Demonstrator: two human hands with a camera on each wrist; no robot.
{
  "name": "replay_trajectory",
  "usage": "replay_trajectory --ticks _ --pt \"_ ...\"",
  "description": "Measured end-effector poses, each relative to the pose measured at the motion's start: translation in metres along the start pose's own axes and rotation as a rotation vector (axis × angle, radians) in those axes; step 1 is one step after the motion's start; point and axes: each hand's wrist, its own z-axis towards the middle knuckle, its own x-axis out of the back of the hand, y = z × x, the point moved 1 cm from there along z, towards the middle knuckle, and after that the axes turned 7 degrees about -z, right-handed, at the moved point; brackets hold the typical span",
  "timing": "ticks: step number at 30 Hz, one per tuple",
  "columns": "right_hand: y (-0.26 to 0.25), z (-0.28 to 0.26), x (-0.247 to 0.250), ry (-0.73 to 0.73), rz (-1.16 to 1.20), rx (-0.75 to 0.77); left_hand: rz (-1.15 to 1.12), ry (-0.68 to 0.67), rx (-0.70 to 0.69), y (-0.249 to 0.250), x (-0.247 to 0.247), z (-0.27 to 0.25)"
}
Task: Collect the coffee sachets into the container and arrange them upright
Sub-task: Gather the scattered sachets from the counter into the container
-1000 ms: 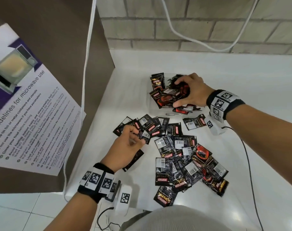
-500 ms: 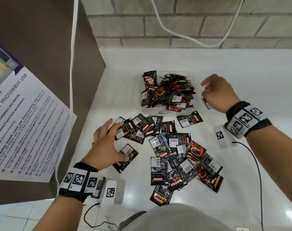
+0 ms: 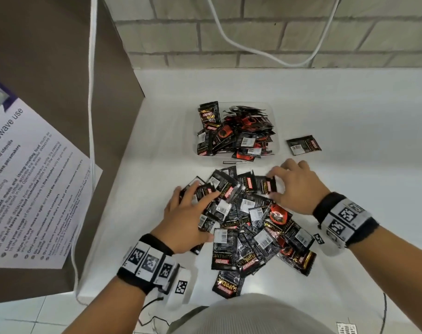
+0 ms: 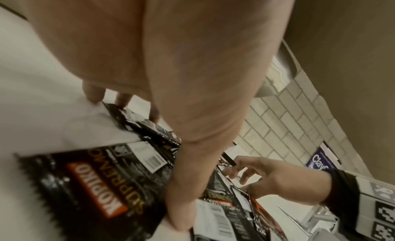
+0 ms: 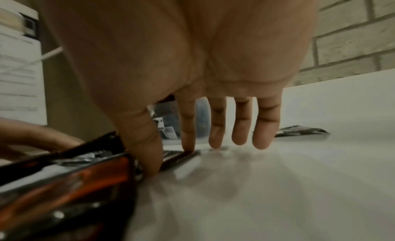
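Observation:
Several black and red coffee sachets [image 3: 253,227] lie in a loose heap on the white counter. Behind them stands a clear plastic container [image 3: 275,116], with more sachets lying jumbled inside and one upright at its left corner. My left hand [image 3: 197,201] rests on the heap's left side with fingers spread, and its thumb [image 4: 179,210] presses on a sachet. My right hand [image 3: 273,185] is at the heap's far right edge. It pinches a sachet [image 3: 263,184] between thumb and index finger [image 5: 188,139], the other fingers straight above the counter.
One sachet [image 3: 304,144] lies alone to the right of the container. A thin metal piece [image 3: 234,162] lies in front of it. A brown panel with a microwave notice [image 3: 24,184] and a white cable [image 3: 91,116] stand on the left, with a brick wall behind.
My right hand left the container and came down to the heap's far edge, taking hold of a sachet. My left hand slid right onto the heap.

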Motion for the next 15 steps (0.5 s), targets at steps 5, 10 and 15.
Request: replay_trajectory --ticks 5,10,15 --pt "0.018 0.004 0.016 0.002 0.262 0.016 -0.082 0.023 -0.061 0.000 0.005 -0.008" --pt "0.060 0.036 0.018 0.109 0.207 -0.190 -0.291 0.207 -0.065 -0.011 0.018 -0.004" --pt "0.046 0.029 0.011 0.038 0.087 -0.142 -0.180 0.233 -0.079 -0.015 0.017 0.001"
